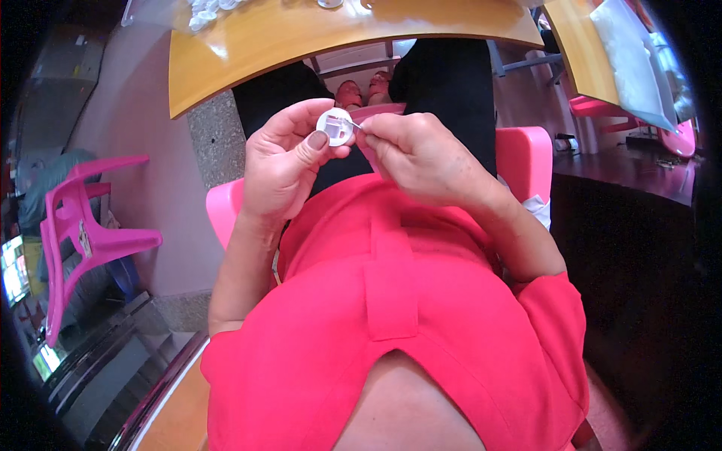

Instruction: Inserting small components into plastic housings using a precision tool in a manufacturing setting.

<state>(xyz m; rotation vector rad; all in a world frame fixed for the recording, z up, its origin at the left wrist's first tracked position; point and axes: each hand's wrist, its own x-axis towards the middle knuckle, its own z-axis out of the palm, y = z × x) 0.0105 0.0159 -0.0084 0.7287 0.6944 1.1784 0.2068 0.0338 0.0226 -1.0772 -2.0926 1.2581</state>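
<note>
Above my lap, my left hand point(289, 154) pinches a small round white plastic piece point(336, 136) between thumb and fingers. Its face is turned up and shows openings and a raised middle part. My right hand point(421, 154) is closed around a thin, pointed metal-looking tool point(355, 124), most of which the fingers hide. The tool's tip reaches the right side of the white piece; whether it touches or enters an opening, I cannot tell.
A yellow wooden table point(361, 28) lies just ahead, with white plastic pieces point(209, 10) at its far left. Pink chair arms point(524, 161) flank me. A tipped pink plastic stool point(94, 225) is at the left. A clear bag of white material point(635, 64) lies at the right.
</note>
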